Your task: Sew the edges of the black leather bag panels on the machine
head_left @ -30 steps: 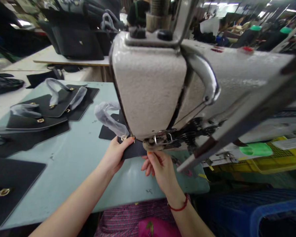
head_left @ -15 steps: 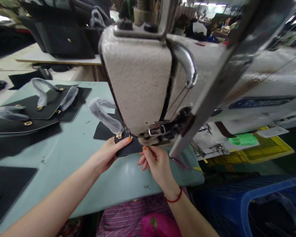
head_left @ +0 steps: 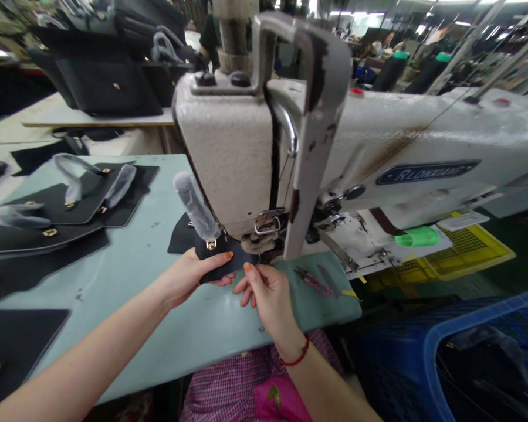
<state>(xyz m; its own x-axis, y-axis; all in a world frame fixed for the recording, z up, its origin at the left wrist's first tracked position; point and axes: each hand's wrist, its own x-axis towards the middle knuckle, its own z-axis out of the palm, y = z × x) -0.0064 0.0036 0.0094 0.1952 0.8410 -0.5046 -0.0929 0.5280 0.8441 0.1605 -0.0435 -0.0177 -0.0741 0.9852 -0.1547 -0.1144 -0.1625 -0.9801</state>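
Note:
A white sewing machine [head_left: 246, 152] stands over the pale green table [head_left: 127, 293]. Under its presser foot lies a black leather piece [head_left: 229, 261] with a gold clasp [head_left: 210, 245] wrapped in clear plastic [head_left: 196, 206]. My left hand [head_left: 193, 275] grips the near left edge of this piece, thumb on top. My right hand [head_left: 264, 293] pinches the piece's right end just below the presser foot, fingers closed on it. A red cord circles my right wrist.
Stacked black flaps with gold clasps [head_left: 66, 205] lie on the table's left. Pink thread snips [head_left: 310, 281] rest right of the needle. A yellow tray [head_left: 466, 252] with a green cup [head_left: 418, 237] and a blue crate [head_left: 466, 363] sit at the right. Black bags [head_left: 105, 88] stand behind.
The camera has swung right and up. My hands have drawn the black piece slightly toward me and left, and the plastic-wrapped clasp now stands more upright.

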